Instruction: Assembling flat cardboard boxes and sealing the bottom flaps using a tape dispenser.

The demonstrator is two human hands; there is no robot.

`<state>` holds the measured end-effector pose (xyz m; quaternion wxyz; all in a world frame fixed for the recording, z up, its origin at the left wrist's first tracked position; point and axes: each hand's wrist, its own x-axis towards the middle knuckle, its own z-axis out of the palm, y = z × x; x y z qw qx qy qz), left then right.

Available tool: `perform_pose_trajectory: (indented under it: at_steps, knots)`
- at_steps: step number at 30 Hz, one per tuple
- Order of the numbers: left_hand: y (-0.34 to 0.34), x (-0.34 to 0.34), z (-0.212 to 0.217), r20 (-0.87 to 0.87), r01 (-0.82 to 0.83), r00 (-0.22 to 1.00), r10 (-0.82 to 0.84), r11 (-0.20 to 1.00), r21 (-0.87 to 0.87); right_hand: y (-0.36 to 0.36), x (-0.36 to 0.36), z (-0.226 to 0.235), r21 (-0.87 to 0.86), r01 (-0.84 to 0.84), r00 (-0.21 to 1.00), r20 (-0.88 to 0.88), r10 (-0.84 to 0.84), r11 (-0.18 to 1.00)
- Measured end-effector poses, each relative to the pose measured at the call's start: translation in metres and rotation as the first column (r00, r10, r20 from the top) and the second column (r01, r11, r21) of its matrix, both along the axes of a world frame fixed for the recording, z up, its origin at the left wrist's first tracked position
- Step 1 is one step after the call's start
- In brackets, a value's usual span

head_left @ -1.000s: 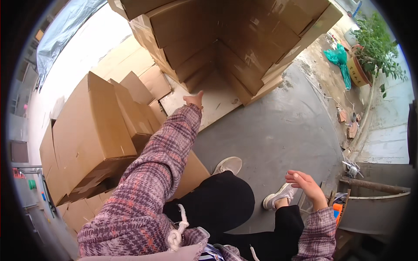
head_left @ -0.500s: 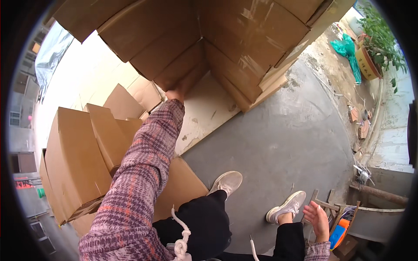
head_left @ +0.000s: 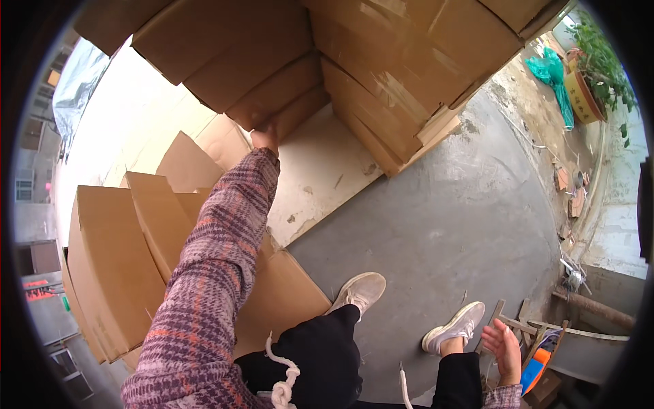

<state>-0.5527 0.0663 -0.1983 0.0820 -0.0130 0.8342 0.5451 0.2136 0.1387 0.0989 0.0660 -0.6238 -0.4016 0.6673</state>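
Observation:
Brown cardboard boxes [head_left: 409,61] rise in front of me, their two sides meeting in a dark inner corner. My left arm, in a plaid sleeve, stretches far forward. At its end, my left hand [head_left: 264,138] is closed at the lower edge of the left-hand cardboard [head_left: 279,112]; shadow covers part of the fingers. Below the cardboard is a pale, stained slab [head_left: 327,177]. Low on the right, my right hand [head_left: 505,349] hangs beside my leg, holding nothing, its fingers loosely extended.
More cardboard pieces [head_left: 112,252] lean in a row at the left, and a cardboard sheet [head_left: 289,293] lies by my left shoe [head_left: 361,292]. The floor [head_left: 436,225] is grey concrete. At the right are a potted plant [head_left: 584,99], a green bag [head_left: 555,85] and a wooden frame [head_left: 528,327].
My left hand and the cardboard at it have shifted slightly left and away from me. The view has tilted a little. My right hand still hangs loosely at my side.

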Motion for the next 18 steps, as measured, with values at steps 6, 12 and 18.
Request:
perform_pose_trajectory:
  at_steps: [6,12,18]
  knots:
    - [0.004,-0.006,0.017,-0.112,0.086,0.991,-0.079,0.994,0.064,-0.002,0.007,-0.002,0.005,0.006,1.000,0.004,-0.006,1.000]
    - [0.007,-0.001,0.046,0.145,0.087,0.984,-0.104,0.989,0.119,-0.005,0.012,-0.003,0.033,0.015,0.999,0.030,-0.016,0.999]
    - [0.014,0.015,0.051,0.196,-0.039,0.981,0.017,0.993,0.108,-0.007,0.017,0.000,0.054,0.021,1.000,0.022,-0.022,0.998]
